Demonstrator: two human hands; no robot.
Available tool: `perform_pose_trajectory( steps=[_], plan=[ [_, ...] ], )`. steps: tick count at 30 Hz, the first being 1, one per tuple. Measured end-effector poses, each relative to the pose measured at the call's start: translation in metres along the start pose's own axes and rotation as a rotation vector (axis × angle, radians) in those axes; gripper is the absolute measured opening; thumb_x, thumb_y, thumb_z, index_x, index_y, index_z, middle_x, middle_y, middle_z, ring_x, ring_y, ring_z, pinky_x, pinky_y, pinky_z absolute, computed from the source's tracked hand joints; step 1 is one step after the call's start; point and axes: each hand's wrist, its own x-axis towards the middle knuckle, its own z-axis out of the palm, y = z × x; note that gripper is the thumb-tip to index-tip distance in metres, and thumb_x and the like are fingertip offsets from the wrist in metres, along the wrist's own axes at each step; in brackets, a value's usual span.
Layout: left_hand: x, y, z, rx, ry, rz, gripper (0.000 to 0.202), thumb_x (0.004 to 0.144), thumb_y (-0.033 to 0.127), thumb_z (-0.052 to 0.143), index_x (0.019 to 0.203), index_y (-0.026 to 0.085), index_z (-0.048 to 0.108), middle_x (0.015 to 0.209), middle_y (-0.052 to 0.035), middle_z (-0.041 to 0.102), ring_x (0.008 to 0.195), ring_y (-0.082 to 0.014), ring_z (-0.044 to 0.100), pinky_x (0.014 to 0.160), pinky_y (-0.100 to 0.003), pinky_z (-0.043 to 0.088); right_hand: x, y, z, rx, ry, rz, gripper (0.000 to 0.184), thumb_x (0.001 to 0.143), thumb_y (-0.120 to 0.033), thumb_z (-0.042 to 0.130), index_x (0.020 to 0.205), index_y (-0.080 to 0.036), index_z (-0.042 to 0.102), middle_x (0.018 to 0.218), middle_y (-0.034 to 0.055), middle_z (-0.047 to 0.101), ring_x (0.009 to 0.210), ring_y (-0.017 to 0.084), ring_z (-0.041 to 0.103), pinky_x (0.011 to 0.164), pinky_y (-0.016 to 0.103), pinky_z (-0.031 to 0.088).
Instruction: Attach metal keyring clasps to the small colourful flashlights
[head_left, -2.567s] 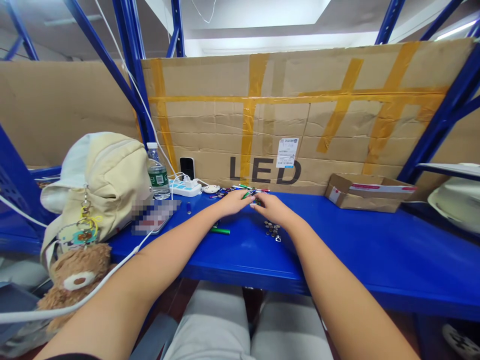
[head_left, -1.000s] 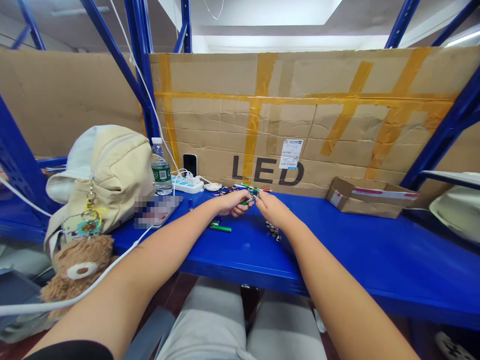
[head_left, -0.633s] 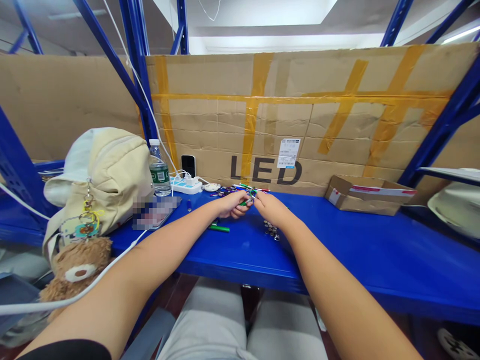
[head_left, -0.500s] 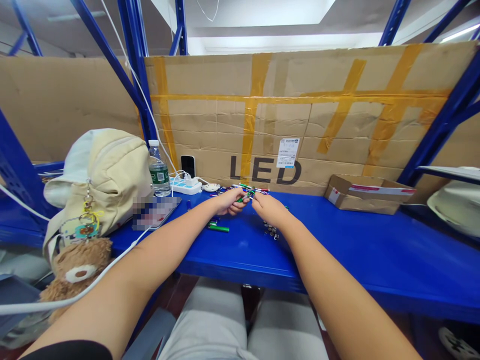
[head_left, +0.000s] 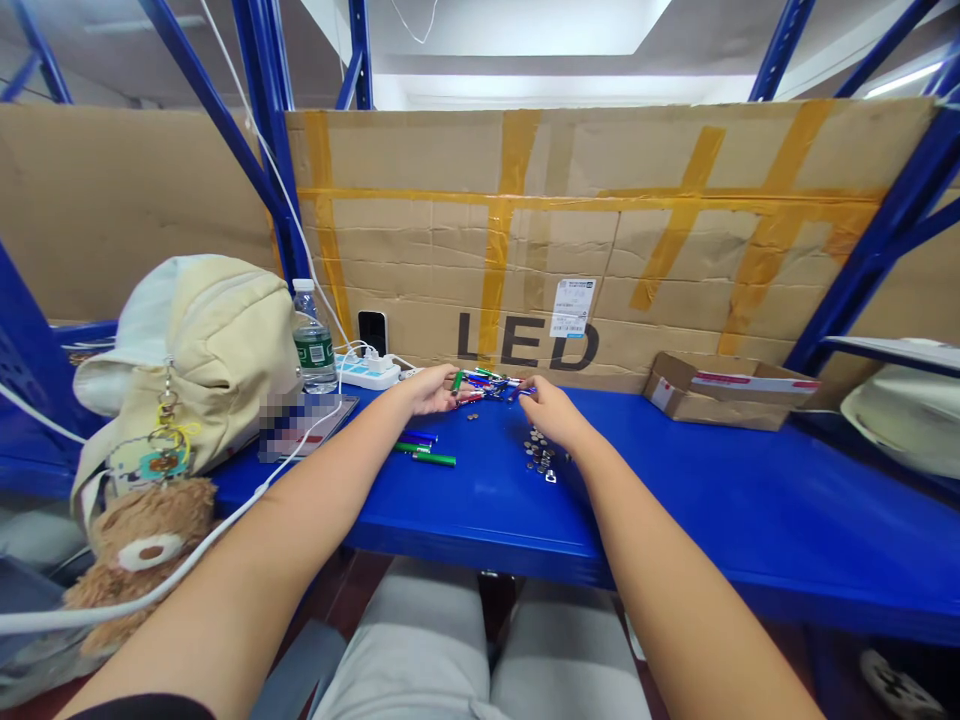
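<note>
My left hand (head_left: 433,390) is closed around a short green metallic tube (head_left: 457,382), held upright at the fingertips beside the back pile. My right hand (head_left: 551,410) reaches to the right side of that pile (head_left: 491,380) of slim red, blue, green and silver pieces. Its fingers are bent together at the pile's edge; what they grip is too small to make out. Below the left wrist lie loose green and blue tubes (head_left: 433,459). Small silvery metal bits (head_left: 538,450) are scattered left of my right wrist, and a few more (head_left: 472,416) lie near my left fingers.
A cream backpack (head_left: 217,350) with a teddy bear charm, a water bottle (head_left: 313,340) and a power strip (head_left: 367,372) stand at the left. An open cardboard box (head_left: 727,395) sits at the back right. A cardboard wall (head_left: 420,260) closes off the blue table's (head_left: 480,510) back.
My hands were together over the pile and have moved apart, the left to the left with the green tube, the right to the right. The pile and metal bits are now more visible.
</note>
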Motion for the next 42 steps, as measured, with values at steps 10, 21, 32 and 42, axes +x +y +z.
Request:
perform_pose_trajectory(
  steps=[10, 21, 32, 42],
  plan=[
    [0.002, 0.004, -0.012, 0.437, -0.028, 0.358, 0.03, 0.084, 0.03, 0.052, 0.11, 0.018, 0.058, 0.121, -0.012, 0.062, 0.104, -0.0184, 0.062, 0.083, -0.028, 0.051, -0.005, -0.006, 0.001, 0.049, -0.132, -0.006, 0.024, 0.086, -0.025, 0.043, 0.106, -0.019, 0.054, 0.066, 0.0007, 0.061, 0.053, 0.013, 0.054, 0.051, 0.023, 0.04],
    [-0.029, 0.032, -0.045, 1.49, -0.278, -0.054, 0.037, 0.046, 0.032, 0.083, 0.08, 0.021, 0.074, 0.078, -0.0007, 0.072, 0.069, -0.0132, 0.058, 0.057, -0.017, 0.038, -0.004, -0.003, -0.007, -0.233, -0.08, -0.071, 0.02, 0.082, -0.022, 0.049, 0.091, -0.016, 0.066, 0.087, 0.0073, 0.069, 0.076, 0.017, 0.06, 0.066, 0.025, 0.04],
    [-0.019, 0.008, -0.006, 1.307, -0.23, 0.392, 0.025, 0.067, 0.033, 0.071, 0.086, 0.018, 0.063, 0.076, -0.0002, 0.068, 0.062, -0.0109, 0.056, 0.058, -0.019, 0.036, -0.003, 0.008, -0.022, -0.423, -0.123, 0.078, 0.021, 0.078, -0.023, 0.056, 0.093, -0.016, 0.07, 0.098, 0.0095, 0.071, 0.086, 0.021, 0.063, 0.069, 0.027, 0.042],
    [-0.018, -0.011, 0.021, 1.384, -0.395, 0.46, 0.015, 0.071, 0.024, 0.07, 0.083, 0.017, 0.064, 0.078, -0.0015, 0.066, 0.067, -0.0126, 0.057, 0.059, -0.021, 0.036, -0.001, 0.013, -0.017, -0.49, -0.219, 0.06, 0.016, 0.077, -0.023, 0.063, 0.088, -0.017, 0.073, 0.097, 0.009, 0.072, 0.085, 0.021, 0.065, 0.072, 0.027, 0.045]
  ],
)
